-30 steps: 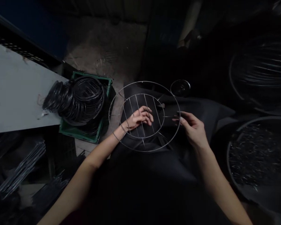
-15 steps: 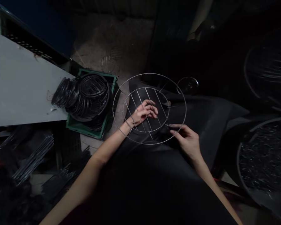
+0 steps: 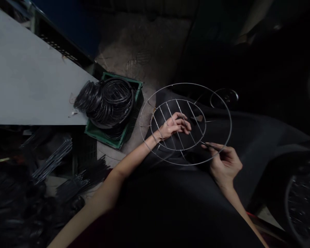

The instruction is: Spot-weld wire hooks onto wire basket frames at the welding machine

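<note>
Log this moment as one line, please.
left hand: grips wire rack by its inner bars | right hand: pinches short wire near rack's rim | nearby: green crate of black rings

No text, label, brand, number or sign can be read anywhere in this dim view.

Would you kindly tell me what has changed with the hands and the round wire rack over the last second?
The right hand slid along the outer ring of the round silver wire rack, from its right side to its lower right, nearer the person, pinching a thin metal rod. The left hand kept holding the inner grid bars, and the green crate of black wire rings stayed put.
</note>
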Action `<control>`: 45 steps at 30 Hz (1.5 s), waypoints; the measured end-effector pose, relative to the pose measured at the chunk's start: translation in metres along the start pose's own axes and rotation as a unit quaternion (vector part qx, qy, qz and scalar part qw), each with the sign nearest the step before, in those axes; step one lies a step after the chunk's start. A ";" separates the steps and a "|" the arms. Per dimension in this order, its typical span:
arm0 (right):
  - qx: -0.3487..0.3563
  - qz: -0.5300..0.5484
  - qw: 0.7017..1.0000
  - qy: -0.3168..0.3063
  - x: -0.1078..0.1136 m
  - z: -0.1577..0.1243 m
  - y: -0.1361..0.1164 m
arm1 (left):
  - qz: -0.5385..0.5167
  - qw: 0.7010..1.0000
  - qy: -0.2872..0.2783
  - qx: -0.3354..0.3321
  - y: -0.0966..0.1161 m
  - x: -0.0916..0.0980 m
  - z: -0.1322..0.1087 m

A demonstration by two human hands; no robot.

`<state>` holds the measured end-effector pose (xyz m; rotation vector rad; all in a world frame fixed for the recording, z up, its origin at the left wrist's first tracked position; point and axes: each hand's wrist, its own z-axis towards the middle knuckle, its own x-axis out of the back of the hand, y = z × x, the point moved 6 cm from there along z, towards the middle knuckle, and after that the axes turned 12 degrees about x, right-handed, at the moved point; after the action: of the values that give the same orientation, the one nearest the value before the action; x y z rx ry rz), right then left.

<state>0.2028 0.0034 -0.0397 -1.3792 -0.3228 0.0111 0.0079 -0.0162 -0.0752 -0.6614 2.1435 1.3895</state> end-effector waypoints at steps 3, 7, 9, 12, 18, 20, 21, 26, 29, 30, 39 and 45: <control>-0.010 -0.001 1.000 0.000 -0.003 0.001 0.002 | -0.023 1.000 0.006 0.005 0.000 0.000 -0.002; -0.052 -0.014 0.998 -0.021 -0.009 0.003 0.008 | -0.056 0.998 0.033 0.009 -0.005 0.006 -0.005; -0.074 -0.020 0.997 -0.021 -0.012 0.002 0.010 | -0.069 0.997 0.038 0.006 -0.008 0.007 -0.007; -0.086 -0.009 0.996 0.002 -0.013 0.002 0.009 | -0.071 0.996 0.044 0.000 -0.010 0.005 -0.010; -0.069 0.015 0.997 0.003 -0.016 0.007 0.004 | -0.039 0.994 0.092 -0.034 -0.005 0.004 -0.010; -0.061 0.024 0.998 0.017 -0.015 0.009 0.003 | -0.039 0.994 0.092 -0.045 -0.005 0.003 -0.009; -0.058 0.029 0.998 0.021 -0.015 0.009 0.003 | -0.041 0.994 0.091 -0.049 -0.006 0.002 -0.009; -0.049 0.021 0.998 -0.019 -0.018 0.011 0.005 | -0.054 0.993 0.100 -0.036 -0.008 -0.003 -0.012; -0.025 -0.020 0.998 -0.045 -0.015 0.012 0.007 | -0.067 0.992 0.106 -0.020 -0.009 -0.007 -0.014; -0.014 -0.038 0.998 -0.051 -0.013 0.012 0.008 | -0.070 0.992 0.107 -0.019 -0.009 -0.009 -0.014; 0.031 -0.096 0.993 -0.060 -0.008 0.012 0.008 | -0.092 0.990 0.102 -0.031 -0.009 -0.021 -0.013; 0.024 -0.077 0.995 -0.052 -0.008 0.012 0.016 | -0.084 0.990 0.104 -0.031 -0.006 -0.023 -0.009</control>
<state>0.1954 0.0168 -0.0553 -1.3052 -0.5129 -0.0369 0.0283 -0.0236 -0.0617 -1.0277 2.1493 1.3516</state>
